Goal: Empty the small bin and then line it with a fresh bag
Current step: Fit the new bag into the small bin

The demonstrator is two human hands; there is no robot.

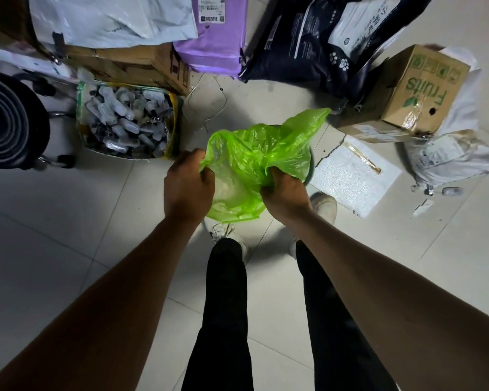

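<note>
At centre, a green plastic bag (254,153) is pinched by the closed left hand (188,187) and right hand (284,194), covering the small bin (310,167). Thin, light, slippery film; its mouth hem is best gripped at nine and three o'clock.

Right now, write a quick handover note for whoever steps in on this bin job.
Left hand: shut on the green bag, gripping its left edge.
Right hand: shut on the green bag, bunching its right side.
The bag is held over the small bin, which is mostly hidden beneath it; only a bit of rim shows.
Done: a bag is in hand at the bin. Whether the bin has been emptied cannot be seen.
Left: open the bag, seat it inside, fold its edge over the rim.
</note>
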